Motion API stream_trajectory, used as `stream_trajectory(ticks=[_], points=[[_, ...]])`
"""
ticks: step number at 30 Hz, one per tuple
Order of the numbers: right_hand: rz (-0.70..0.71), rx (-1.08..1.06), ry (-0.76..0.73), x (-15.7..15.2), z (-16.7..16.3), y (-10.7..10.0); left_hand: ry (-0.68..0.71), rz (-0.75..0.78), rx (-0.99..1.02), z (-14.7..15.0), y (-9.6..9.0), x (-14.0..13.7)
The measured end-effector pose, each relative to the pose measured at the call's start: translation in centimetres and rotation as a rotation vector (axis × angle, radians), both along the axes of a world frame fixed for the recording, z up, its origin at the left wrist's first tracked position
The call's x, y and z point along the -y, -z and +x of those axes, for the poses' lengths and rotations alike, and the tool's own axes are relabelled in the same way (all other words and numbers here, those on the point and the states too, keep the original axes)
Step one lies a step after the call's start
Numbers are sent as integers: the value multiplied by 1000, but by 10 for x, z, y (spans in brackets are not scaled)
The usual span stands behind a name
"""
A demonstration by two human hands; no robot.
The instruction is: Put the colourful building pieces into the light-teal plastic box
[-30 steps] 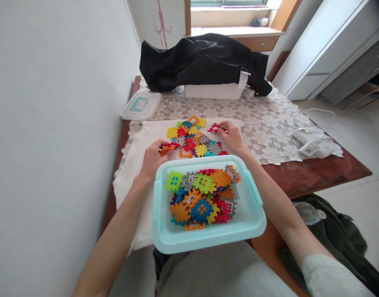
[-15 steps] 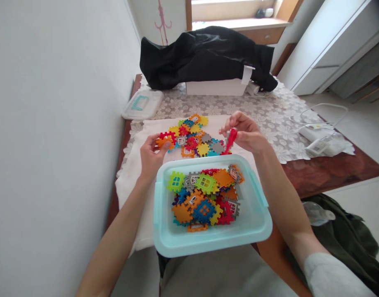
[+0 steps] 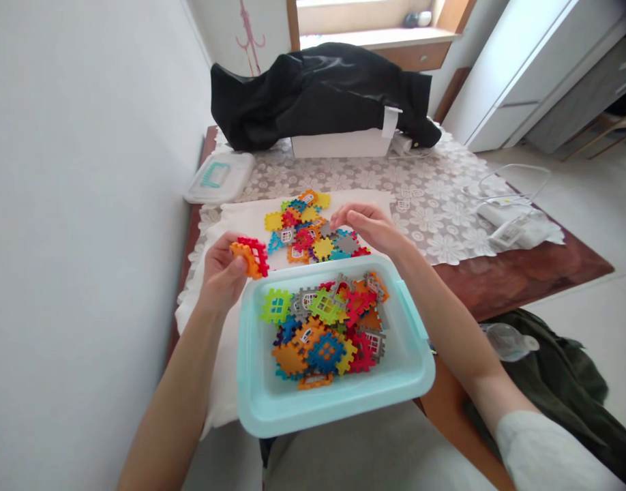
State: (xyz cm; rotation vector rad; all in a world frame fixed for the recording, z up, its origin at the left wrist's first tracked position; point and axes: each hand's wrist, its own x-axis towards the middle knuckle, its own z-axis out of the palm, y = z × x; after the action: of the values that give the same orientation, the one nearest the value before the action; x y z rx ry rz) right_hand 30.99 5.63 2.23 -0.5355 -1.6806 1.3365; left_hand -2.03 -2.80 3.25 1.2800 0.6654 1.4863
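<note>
My left hand grips an orange building tile and a red building tile, one overlapping the other, left of the tub's far rim. My right hand hangs over the right part of the loose tile pile, fingers stretched out and holding nothing that I can see. That pile lies on a white cloth. In front of me, the light-blue plastic tub holds many notched tiles in mixed colours, among them a blue window tile and a red tile near the top.
A white lid with a teal handle lies at the back left beside the wall. Black fabric covers a white box behind the pile. A white packet is on the lace tablecloth at right.
The red and grey tiles that my right hand held have dropped into the tub, and that hand has opened. My left hand lifted its two tiles away from the pile, toward me.
</note>
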Motion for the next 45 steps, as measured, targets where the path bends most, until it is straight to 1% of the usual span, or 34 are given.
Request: stream_trajectory(ticks=[2, 4, 6, 7, 8, 9, 11, 12, 13, 14, 15, 17, 19, 21, 23, 24, 26, 28, 31, 33, 35, 37, 38, 41, 45], points=[[61, 184, 201, -9, 0, 13, 79, 63, -183, 2, -9, 6], [180, 384, 329, -17, 0, 26, 151, 108, -338, 3, -14, 8], [272, 545, 363, -23, 1, 38, 212, 143, -405, 3, -14, 6], [297, 611, 352, -24, 0, 43, 219, 147, -395, 4, -12, 4], [311, 667, 334, -24, -1, 47, 199, 134, -360, 5, -8, 3], [320, 717, 315, -24, -2, 50, 150, 102, -312, 6, -4, 1], [338, 792, 290, -24, -5, 56, -3, -4, -218, 8, 8, -4], [347, 813, 284, -23, -6, 57, -74, -56, -217, 9, 15, -7], [355, 822, 279, -23, -7, 59, -134, -85, -259, 10, 23, -10], [359, 818, 271, -24, -7, 60, -186, -92, -349, 9, 30, -13], [360, 806, 261, -24, -8, 61, -223, -75, -485, 8, 38, -17], [359, 779, 247, -25, -8, 62, -243, 21, -776, 5, 52, -25], [364, 767, 250, -26, -8, 63, -199, 103, -1038, 1, 63, -31], [379, 758, 264, -27, -9, 64, -126, 136, -1245, -1, 69, -33], [398, 746, 276, -26, -10, 65, -91, 150, -1367, -1, 70, -32], [405, 740, 282, -26, -10, 66, -98, 161, -1395, 0, 70, -30], [411, 732, 294, -26, -12, 67, -147, 181, -1404, 4, 67, -27], [406, 723, 307, -25, -14, 68, -226, 179, -1401, 8, 64, -27], [367, 714, 356, -24, -18, 68, -315, 155, -1434, 14, 62, -34], [329, 749, 444, -22, -22, 67, -299, 145, -1464, 17, 61, -42], [291, 826, 565, -19, -25, 66, -262, 147, -1465, 19, 59, -50], [261, 906, 654, -17, -26, 64, -234, 171, -1418, 20, 57, -57], [251, 934, 670, -16, -26, 64, -223, 185, -1376, 20, 56, -60], [232, 955, 633, -16, -23, 62, -173, 206, -1238, 17, 55, -62], [213, 891, 575, -19, -18, 61, -111, 176, -1150, 11, 55, -58]])
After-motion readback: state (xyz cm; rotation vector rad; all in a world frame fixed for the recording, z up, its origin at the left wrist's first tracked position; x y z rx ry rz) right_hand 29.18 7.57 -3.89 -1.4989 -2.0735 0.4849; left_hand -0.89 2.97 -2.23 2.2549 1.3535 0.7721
